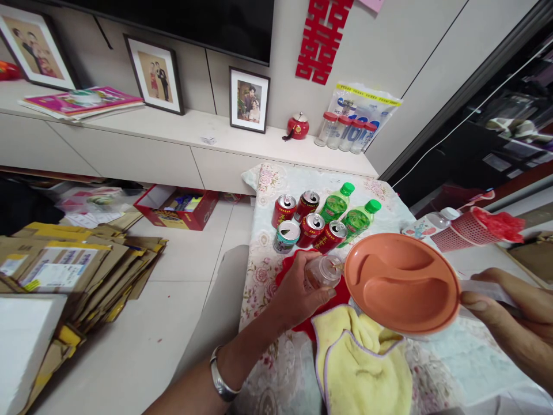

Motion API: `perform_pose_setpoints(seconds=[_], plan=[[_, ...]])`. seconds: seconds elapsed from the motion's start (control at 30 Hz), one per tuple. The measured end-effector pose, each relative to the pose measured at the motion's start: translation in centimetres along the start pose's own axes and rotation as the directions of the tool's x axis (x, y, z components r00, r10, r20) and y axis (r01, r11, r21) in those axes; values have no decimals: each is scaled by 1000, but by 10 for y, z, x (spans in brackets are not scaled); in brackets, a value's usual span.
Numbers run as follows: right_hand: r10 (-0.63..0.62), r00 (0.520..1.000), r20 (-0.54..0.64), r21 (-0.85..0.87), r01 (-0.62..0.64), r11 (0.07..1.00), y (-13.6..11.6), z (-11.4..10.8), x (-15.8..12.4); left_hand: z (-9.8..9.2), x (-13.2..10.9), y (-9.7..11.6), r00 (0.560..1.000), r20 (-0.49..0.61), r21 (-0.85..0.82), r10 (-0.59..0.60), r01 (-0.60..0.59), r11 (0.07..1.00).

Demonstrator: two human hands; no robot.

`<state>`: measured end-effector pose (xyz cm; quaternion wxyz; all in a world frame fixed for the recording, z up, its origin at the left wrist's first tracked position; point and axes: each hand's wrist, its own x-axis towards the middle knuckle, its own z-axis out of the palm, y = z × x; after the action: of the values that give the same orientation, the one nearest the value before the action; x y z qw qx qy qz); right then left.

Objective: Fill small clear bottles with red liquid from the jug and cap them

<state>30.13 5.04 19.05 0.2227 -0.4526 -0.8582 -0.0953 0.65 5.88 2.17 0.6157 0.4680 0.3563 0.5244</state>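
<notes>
My left hand [300, 294] is wrapped round a small clear jar [325, 272], its open mouth tilted toward the right. My right hand [503, 314] grips the pale handle of a pitcher with a round orange lid [401, 282]. The pitcher leans left, its lip at the jar's mouth, and a little brownish liquid shows between the two. Its body is mostly hidden under the lid. Beneath the jar lies a red mat [343, 297]. A yellow cloth [367, 369] is spread just in front of the pitcher.
Several red drink cans [311, 229], a teal-banded can [286, 236] and two green-capped bottles [356, 222] stand behind the jar. To the right are a white-capped bottle [432, 222] and a pink basket [460, 230]. Flattened cardboard [129, 268] lies on the floor at left.
</notes>
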Motion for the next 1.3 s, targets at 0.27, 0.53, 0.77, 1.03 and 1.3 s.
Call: perform_pose_setpoints(seconds=[0.27, 0.53, 0.77, 1.03, 1.3], plan=[[-72, 997, -12, -42, 72, 997, -9, -3, 10, -1, 1, -2, 1000, 5, 0, 7, -7, 1000], [-71, 997, -22, -36, 70, 997, -12, -4, 15, -2, 1, -4, 1000, -1, 35, 16, -16, 999], [-34, 999, -23, -20, 34, 999, -6, -2, 7, -1, 1, -5, 1000, -12, 49, 19, -18, 999], [-3, 1000, -14, 12, 4, 1000, -6, -1, 8, -2, 1, -4, 1000, -16, 73, 16, -15, 997], [-50, 999, -17, -10, 50, 999, -8, -3, 10, -2, 1, -5, 1000, -10, 58, 14, -13, 998]])
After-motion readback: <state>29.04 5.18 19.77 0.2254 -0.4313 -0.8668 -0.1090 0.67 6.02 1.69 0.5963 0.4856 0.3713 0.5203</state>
